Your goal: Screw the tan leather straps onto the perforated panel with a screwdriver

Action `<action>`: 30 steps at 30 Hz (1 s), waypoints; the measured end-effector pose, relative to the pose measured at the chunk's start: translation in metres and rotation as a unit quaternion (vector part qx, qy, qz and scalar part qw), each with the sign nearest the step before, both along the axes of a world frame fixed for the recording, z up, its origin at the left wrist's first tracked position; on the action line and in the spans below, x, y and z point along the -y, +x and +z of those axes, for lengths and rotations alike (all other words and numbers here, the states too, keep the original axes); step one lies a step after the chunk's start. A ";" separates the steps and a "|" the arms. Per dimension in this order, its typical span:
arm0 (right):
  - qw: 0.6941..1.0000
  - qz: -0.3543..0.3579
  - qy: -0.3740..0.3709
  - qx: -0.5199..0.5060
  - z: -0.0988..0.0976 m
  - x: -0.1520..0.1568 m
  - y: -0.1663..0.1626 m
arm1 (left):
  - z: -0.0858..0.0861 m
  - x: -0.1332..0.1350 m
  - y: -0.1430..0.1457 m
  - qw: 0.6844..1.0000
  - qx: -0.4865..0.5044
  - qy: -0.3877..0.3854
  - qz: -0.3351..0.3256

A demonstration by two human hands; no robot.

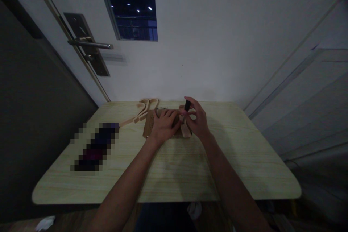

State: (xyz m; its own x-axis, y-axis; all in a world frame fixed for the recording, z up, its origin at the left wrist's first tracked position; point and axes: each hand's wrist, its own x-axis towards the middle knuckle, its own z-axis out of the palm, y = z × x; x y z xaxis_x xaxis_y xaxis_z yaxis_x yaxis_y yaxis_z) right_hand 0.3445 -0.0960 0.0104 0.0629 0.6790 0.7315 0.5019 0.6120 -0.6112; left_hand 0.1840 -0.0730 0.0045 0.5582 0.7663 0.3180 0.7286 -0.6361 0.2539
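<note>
A worn brown cardboard piece (pixel 148 126) lies on the table under my left hand (pixel 164 125). That hand rests on it with its fingers stretched out, their tips close to a pale wooden part (pixel 186 130) at the cardboard's right side. My right hand (pixel 199 119) is closed around a screwdriver with a short black handle (pixel 187 105), held nearly upright. Its lower end is hidden by the fingers of both hands. Small dark screws (pixel 164 108) lie just beyond the left hand.
Curved pale wooden pieces (pixel 144 108) lie at the table's back left. A dark pixelated object (pixel 96 148) is on the left of the light wood table (pixel 244 166). Behind stands a white door (pixel 195 43) with a metal handle (pixel 91 45).
</note>
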 end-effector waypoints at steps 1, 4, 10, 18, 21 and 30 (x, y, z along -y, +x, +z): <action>1.000 0.009 -0.003 -0.006 0.001 0.001 0.000 | 0.000 0.000 0.000 1.000 0.001 0.001 -0.002; 0.998 0.044 -0.027 -0.034 0.002 0.003 0.000 | 0.000 0.001 0.000 1.000 0.007 0.001 -0.002; 0.994 0.047 -0.058 -0.076 0.001 0.000 0.000 | 0.003 0.002 0.001 1.000 0.004 -0.002 0.004; 0.998 0.031 -0.017 -0.054 -0.004 -0.003 -0.001 | 0.004 0.003 0.002 1.000 -0.001 -0.006 0.009; 0.999 0.022 -0.012 -0.048 -0.004 -0.003 -0.001 | 0.004 0.003 0.002 1.000 -0.008 -0.001 0.009; 0.998 -0.041 0.042 -0.013 -0.012 -0.008 -0.001 | -0.001 0.000 0.001 1.000 -0.005 0.009 0.008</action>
